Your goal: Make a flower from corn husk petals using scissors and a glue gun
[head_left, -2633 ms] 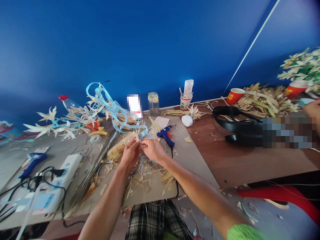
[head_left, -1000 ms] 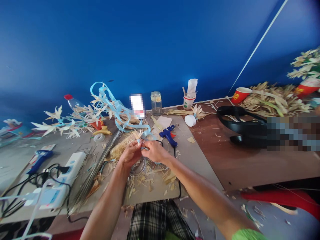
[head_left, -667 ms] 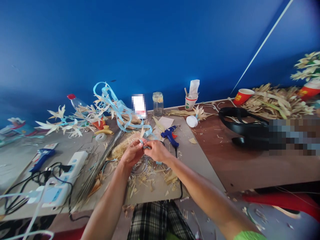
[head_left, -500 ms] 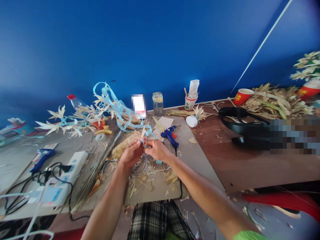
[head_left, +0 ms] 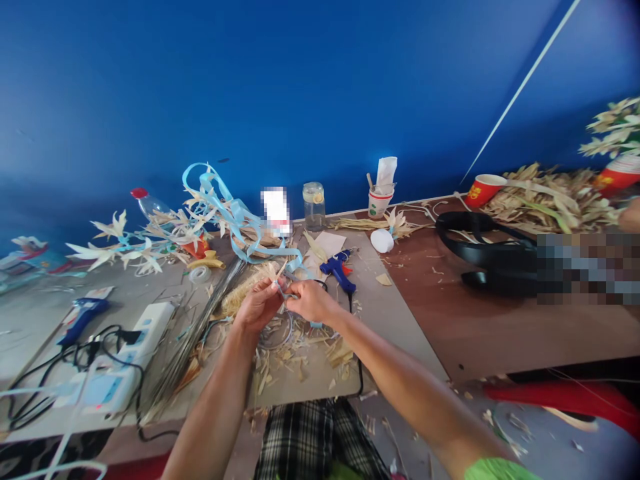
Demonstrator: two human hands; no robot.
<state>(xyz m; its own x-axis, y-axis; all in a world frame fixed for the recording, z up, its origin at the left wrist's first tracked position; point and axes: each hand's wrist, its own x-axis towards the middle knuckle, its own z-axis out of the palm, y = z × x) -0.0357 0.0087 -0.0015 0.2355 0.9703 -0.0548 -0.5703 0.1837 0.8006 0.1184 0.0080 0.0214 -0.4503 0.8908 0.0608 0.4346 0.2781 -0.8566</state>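
Observation:
My left hand (head_left: 257, 306) and my right hand (head_left: 311, 301) meet over the middle of the grey board (head_left: 395, 320). Together they pinch a small straw-coloured husk flower (head_left: 278, 272) wrapped with light blue ribbon (head_left: 235, 217). The ribbon runs up and left from my fingers into a loose tangle of loops. Husk scraps (head_left: 295, 350) and a wire coil lie under my hands. A blue glue gun (head_left: 335, 268) rests just right of my right hand, its black cord trailing toward me.
A white power strip (head_left: 120, 373) with black cables and a second blue glue gun (head_left: 80, 315) lie at the left. Finished husk flowers (head_left: 130, 250), a tape roll, a glass jar (head_left: 313, 207), paper cups and a black bag (head_left: 480, 250) stand further back. Another person's hand shows at the right edge.
My hands have stayed together on the flower, shifting only slightly while the fingers work the ribbon. The view has drifted a little.

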